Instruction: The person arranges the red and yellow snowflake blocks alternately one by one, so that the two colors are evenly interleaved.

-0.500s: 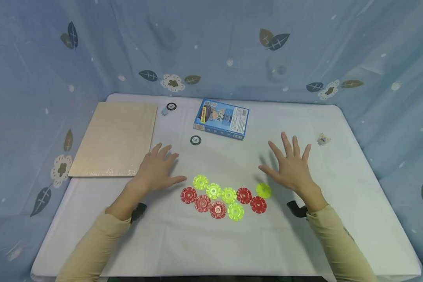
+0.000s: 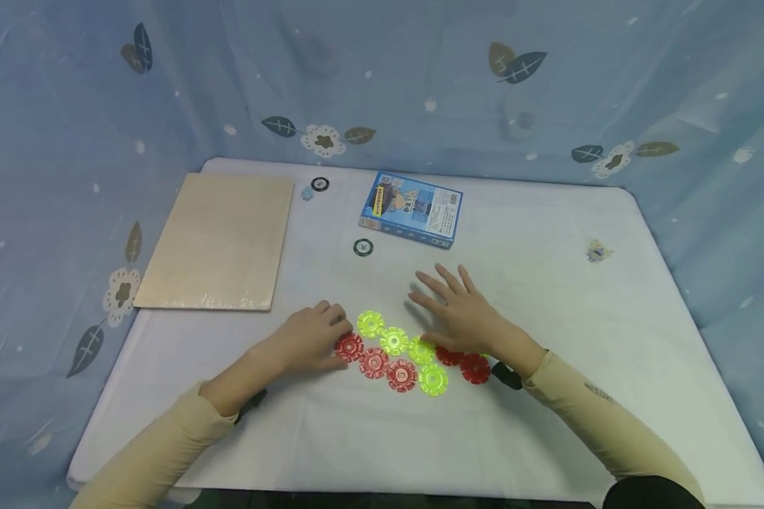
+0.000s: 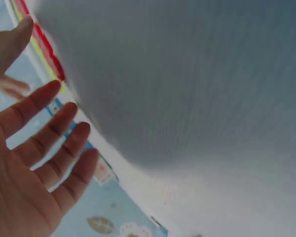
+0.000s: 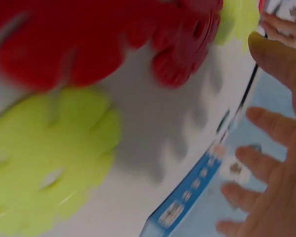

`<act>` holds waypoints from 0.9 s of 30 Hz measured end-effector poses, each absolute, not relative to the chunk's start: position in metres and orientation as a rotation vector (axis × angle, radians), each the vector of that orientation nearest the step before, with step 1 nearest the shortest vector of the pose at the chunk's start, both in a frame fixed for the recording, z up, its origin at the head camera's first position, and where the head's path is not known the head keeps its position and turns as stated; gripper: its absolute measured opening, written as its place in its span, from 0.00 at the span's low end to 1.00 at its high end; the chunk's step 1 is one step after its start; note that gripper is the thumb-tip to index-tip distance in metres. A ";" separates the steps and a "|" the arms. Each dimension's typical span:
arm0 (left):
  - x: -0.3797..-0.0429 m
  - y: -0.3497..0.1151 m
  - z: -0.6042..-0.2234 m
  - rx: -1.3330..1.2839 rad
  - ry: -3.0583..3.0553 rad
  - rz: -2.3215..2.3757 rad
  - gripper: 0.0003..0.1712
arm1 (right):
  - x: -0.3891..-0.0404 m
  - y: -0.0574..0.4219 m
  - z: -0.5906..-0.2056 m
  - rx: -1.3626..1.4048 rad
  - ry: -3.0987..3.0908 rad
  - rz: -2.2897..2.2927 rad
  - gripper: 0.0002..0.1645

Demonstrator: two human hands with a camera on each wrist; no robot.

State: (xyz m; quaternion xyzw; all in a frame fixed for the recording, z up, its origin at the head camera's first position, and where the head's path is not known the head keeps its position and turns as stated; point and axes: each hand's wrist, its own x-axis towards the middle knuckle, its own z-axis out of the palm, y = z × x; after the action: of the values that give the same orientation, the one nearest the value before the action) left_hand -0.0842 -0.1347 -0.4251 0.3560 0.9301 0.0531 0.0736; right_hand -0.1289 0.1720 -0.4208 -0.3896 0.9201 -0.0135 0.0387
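Observation:
Red and yellow-green notched plastic discs lie in a joined-looking cluster on the white tablecloth, such as a red disc [image 2: 402,376] and a yellow-green disc [image 2: 394,341]. My left hand [image 2: 308,341] is at the cluster's left end, thumb and fingertips right beside the leftmost red disc [image 2: 350,348]. Spread fingers with nothing between them show on the left hand [image 3: 37,143] in its wrist view. Over the cluster's right part hovers my right hand [image 2: 465,318], fingers spread, partly hiding a red disc [image 2: 448,355]. The right wrist view shows a yellow-green disc [image 4: 54,158] up close, blurred.
A pale wooden board [image 2: 219,240] lies at the left. Behind the discs are a blue box [image 2: 412,210], a black-and-white round chip [image 2: 363,247] and another chip [image 2: 320,184] beside a small bluish piece [image 2: 308,193]. A small figured piece [image 2: 598,251] lies far right.
Both hands have moved inward to the discs: the left to the right and down at the leftmost red one, the right leftward over the right part. The head view has shifted slightly.

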 end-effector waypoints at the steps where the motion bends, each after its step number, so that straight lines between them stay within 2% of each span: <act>1: -0.084 -0.133 -0.426 1.096 2.786 0.155 0.31 | -0.129 0.167 -0.420 -1.245 2.782 -0.047 0.43; 8: -0.086 -0.124 -0.425 1.162 2.719 0.180 0.26 | -0.126 0.135 -0.419 -1.542 2.521 -0.150 0.27; 12: -0.086 -0.122 -0.424 1.155 2.670 0.236 0.24 | -0.124 0.123 -0.422 -1.597 2.454 -0.178 0.22; 22: -0.090 -0.118 -0.426 1.016 2.548 0.423 0.26 | -0.119 0.113 -0.420 -1.445 2.446 -0.216 0.24; 27: -0.089 -0.114 -0.428 1.059 2.561 0.437 0.27 | -0.118 0.109 -0.423 -1.357 2.455 -0.204 0.27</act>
State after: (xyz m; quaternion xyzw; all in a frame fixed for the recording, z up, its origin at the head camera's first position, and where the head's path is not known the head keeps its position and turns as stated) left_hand -0.0886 -0.1145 -0.4282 0.3722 0.8999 0.1538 0.1673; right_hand -0.1179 0.1092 -0.4230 -0.4761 0.8610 -0.0717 0.1637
